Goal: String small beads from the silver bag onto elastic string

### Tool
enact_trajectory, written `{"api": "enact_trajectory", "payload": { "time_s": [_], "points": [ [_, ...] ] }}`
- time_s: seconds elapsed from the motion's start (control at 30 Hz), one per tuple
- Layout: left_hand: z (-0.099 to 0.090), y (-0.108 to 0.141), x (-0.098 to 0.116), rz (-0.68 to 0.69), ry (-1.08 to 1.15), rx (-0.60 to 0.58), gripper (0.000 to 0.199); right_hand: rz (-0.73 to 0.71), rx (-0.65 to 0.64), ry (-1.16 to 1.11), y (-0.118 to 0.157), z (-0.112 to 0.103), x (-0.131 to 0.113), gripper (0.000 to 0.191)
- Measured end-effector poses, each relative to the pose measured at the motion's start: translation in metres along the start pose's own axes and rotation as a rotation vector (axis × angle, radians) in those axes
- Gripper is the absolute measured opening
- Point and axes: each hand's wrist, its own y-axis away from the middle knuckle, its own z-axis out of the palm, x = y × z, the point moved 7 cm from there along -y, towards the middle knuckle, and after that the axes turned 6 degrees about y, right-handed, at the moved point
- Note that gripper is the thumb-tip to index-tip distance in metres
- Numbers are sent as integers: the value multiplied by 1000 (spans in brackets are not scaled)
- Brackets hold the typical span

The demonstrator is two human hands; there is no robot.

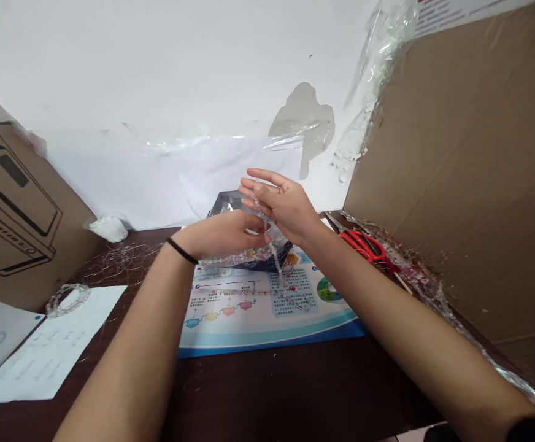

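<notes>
A strand of small clear and pale beads [274, 253] runs down between my two hands, and its lower end trails toward the printed sheet. My right hand [290, 205] pinches the upper part of the strand between thumb and fingers, with the other fingers stretched out. Just below, my left hand [230, 233] has its fingertips closed on the same strand. Behind the hands stands a dark box [224, 199] lined with clear plastic, with many beads at its front. More bead strands [244, 293] lie across the colourful printed sheet [258, 337].
Red-handled scissors [364, 244] lie right of the hands, beside scattered plastic and red bits. A large cardboard box [461, 172] stands at the right, another printed carton [19, 209] at the left. Beaded loops [67, 301] rest on a white paper [51, 356], near tangled clear thread [124, 261].
</notes>
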Motion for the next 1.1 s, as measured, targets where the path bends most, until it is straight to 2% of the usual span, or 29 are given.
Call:
{"api": "enact_trajectory", "payload": {
  "time_s": [0.1,0.23,0.3,0.37,0.47,0.57,0.63,0.77,0.87,0.97,1.1],
  "points": [
    [2,-2,11,-8,117,50,25,-40,-19,53,-2,2,-2,41],
    [-8,2,7,-92,405,148,26,-10,40,125,-7,-8,4,41],
    [-17,6,1,-132,503,268,27,47,82,117,-7,-14,10,44],
    [-27,8,-3,-129,533,408,26,147,66,91,-6,-15,18,50],
    [-33,9,-5,-80,529,534,25,264,-111,72,-2,-6,25,52],
    [-37,8,-6,-38,517,634,24,298,-336,63,4,3,21,37],
    [-40,9,-7,-10,539,699,22,314,-437,86,8,5,17,27],
    [-44,11,-9,-5,640,781,18,343,-565,238,17,8,14,22],
    [-48,14,-13,-16,698,849,19,321,-547,238,19,10,10,43],
    [-47,13,-20,-77,662,821,21,255,-448,229,17,8,1,67],
    [-33,5,-25,-204,479,602,26,159,-257,262,14,0,-10,79]
  ]
}}
